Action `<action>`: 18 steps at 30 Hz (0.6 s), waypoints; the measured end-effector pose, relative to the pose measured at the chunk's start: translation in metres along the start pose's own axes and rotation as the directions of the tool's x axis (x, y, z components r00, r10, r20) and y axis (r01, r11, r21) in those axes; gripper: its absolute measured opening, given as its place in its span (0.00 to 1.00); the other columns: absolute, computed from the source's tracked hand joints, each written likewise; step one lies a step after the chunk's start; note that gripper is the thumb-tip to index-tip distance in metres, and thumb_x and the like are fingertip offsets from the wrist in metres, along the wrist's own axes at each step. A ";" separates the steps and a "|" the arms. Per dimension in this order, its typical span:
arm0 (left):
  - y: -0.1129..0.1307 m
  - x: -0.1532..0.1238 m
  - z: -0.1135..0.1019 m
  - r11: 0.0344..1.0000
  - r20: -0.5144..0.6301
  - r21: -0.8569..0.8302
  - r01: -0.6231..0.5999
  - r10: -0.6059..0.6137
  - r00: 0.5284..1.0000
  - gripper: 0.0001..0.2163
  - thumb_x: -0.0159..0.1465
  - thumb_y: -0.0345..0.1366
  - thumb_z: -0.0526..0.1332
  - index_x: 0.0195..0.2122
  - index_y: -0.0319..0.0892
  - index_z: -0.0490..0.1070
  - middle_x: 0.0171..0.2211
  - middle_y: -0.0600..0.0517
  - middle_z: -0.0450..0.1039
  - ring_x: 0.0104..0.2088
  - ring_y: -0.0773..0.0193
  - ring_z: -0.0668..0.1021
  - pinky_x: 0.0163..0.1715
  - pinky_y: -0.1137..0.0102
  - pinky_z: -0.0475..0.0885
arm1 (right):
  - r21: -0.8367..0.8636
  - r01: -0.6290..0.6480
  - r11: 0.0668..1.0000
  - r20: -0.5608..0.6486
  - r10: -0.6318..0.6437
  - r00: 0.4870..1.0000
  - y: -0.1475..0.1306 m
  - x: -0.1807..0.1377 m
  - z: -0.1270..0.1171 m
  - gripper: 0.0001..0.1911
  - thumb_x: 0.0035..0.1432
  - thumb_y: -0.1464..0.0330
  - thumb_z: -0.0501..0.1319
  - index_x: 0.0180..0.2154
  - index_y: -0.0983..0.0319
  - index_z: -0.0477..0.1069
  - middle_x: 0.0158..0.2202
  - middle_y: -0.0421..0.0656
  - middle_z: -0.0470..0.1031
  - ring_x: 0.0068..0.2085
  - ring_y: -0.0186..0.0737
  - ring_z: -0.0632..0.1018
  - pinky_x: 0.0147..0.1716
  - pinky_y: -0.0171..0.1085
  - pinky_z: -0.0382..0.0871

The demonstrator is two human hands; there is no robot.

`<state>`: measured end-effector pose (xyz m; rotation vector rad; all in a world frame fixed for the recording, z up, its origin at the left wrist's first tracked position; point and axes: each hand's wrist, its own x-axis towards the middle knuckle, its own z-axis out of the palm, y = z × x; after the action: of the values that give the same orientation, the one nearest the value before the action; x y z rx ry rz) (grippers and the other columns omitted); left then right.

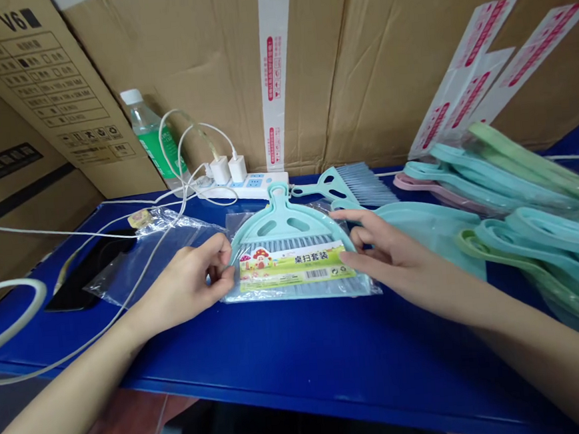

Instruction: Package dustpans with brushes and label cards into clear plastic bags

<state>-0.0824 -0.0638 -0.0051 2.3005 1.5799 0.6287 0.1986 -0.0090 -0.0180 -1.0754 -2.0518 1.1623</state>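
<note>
A light-blue dustpan and brush set [280, 226] lies flat in a clear plastic bag on the blue table, handle pointing away from me. A printed label card [297, 266] with mushroom pictures covers the brush bristles. My left hand [201, 274] pinches the bag at the set's left edge between thumb and curled fingers. At the right edge, my right hand [379, 240] grips the bag, its thumb by the card and its index finger stretched along the pan's rim. A loose blue brush [350, 184] and a loose blue dustpan [425, 223] rest behind and right.
Bagged sets in blue, green and pink [517, 179] are piled on the right. A power strip [254, 186] with chargers and white cables stands at the back, beside a bottle [156, 144]. An empty plastic bag [161, 247] overlaps a black object [91, 276]. Cardboard boxes [197, 57] wall the back.
</note>
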 end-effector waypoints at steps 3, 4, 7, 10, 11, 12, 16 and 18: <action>-0.001 -0.001 0.000 1.000 -0.050 -0.028 -0.013 0.011 0.999 0.06 0.63 0.34 0.54 0.30 0.45 0.56 0.18 0.62 0.60 0.19 0.72 0.62 0.20 0.77 0.61 | 0.253 -0.145 0.956 0.052 0.136 0.989 0.000 0.002 0.003 0.33 0.59 0.60 0.59 0.62 0.56 0.49 0.35 0.39 0.69 0.33 0.41 0.75 0.28 0.41 0.75; 0.000 -0.001 -0.001 0.999 -0.056 -0.039 -0.011 0.009 0.998 0.06 0.63 0.34 0.54 0.30 0.45 0.56 0.18 0.62 0.60 0.19 0.72 0.63 0.20 0.77 0.61 | 0.310 -0.186 0.932 0.080 0.170 0.982 0.000 0.002 0.004 0.38 0.58 0.60 0.60 0.65 0.56 0.45 0.40 0.43 0.72 0.37 0.44 0.77 0.29 0.42 0.76; 0.002 -0.001 0.000 0.998 -0.028 -0.056 -0.019 0.018 0.999 0.06 0.62 0.33 0.54 0.29 0.45 0.56 0.19 0.63 0.59 0.19 0.73 0.62 0.20 0.77 0.60 | 0.304 -0.229 0.925 0.181 0.180 0.967 -0.001 0.000 0.008 0.49 0.55 0.61 0.62 0.69 0.54 0.36 0.55 0.51 0.71 0.46 0.48 0.78 0.32 0.43 0.80; 0.005 -0.001 0.001 0.998 0.042 -0.046 -0.048 0.050 0.998 0.05 0.63 0.31 0.52 0.30 0.45 0.56 0.18 0.64 0.58 0.18 0.73 0.60 0.20 0.76 0.58 | 0.125 -0.185 0.975 0.209 0.157 0.965 0.001 0.000 0.008 0.48 0.55 0.60 0.61 0.70 0.54 0.38 0.65 0.50 0.63 0.55 0.52 0.76 0.42 0.46 0.80; 0.006 -0.001 0.001 0.997 0.064 -0.041 -0.058 0.060 0.996 0.05 0.63 0.31 0.52 0.31 0.45 0.55 0.17 0.64 0.58 0.18 0.73 0.60 0.20 0.76 0.58 | 0.068 -0.169 0.983 0.193 0.153 0.969 0.001 0.000 0.008 0.47 0.56 0.59 0.60 0.70 0.54 0.40 0.66 0.49 0.62 0.57 0.53 0.74 0.45 0.47 0.79; 0.005 -0.001 0.000 0.997 0.081 -0.037 -0.065 0.067 0.994 0.05 0.64 0.31 0.52 0.31 0.45 0.55 0.17 0.64 0.58 0.18 0.72 0.59 0.20 0.76 0.57 | 0.030 -0.154 0.988 0.168 0.147 0.975 0.002 0.000 0.007 0.45 0.57 0.58 0.60 0.70 0.54 0.42 0.67 0.49 0.61 0.59 0.53 0.72 0.46 0.48 0.78; -0.001 0.002 0.000 0.999 0.077 -0.021 -0.050 0.051 0.996 0.02 0.68 0.34 0.50 0.36 0.45 0.57 0.18 0.63 0.63 0.18 0.71 0.63 0.21 0.74 0.59 | 0.056 -0.135 0.989 0.185 0.122 0.975 0.002 0.000 0.003 0.45 0.58 0.59 0.59 0.71 0.55 0.41 0.68 0.50 0.60 0.62 0.54 0.70 0.51 0.50 0.75; -0.008 0.005 0.000 1.000 -0.004 -0.002 0.004 -0.004 1.000 0.05 0.68 0.39 0.51 0.40 0.45 0.58 0.22 0.60 0.67 0.20 0.69 0.67 0.22 0.73 0.62 | 0.078 -0.121 0.990 0.276 0.095 0.957 0.001 0.000 -0.001 0.46 0.60 0.60 0.58 0.72 0.55 0.36 0.68 0.49 0.60 0.63 0.52 0.68 0.53 0.50 0.73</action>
<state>-0.0869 -0.0564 -0.0078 2.2949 1.5850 0.6347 0.1995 -0.0085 -0.0181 -1.0414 -2.1373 1.5203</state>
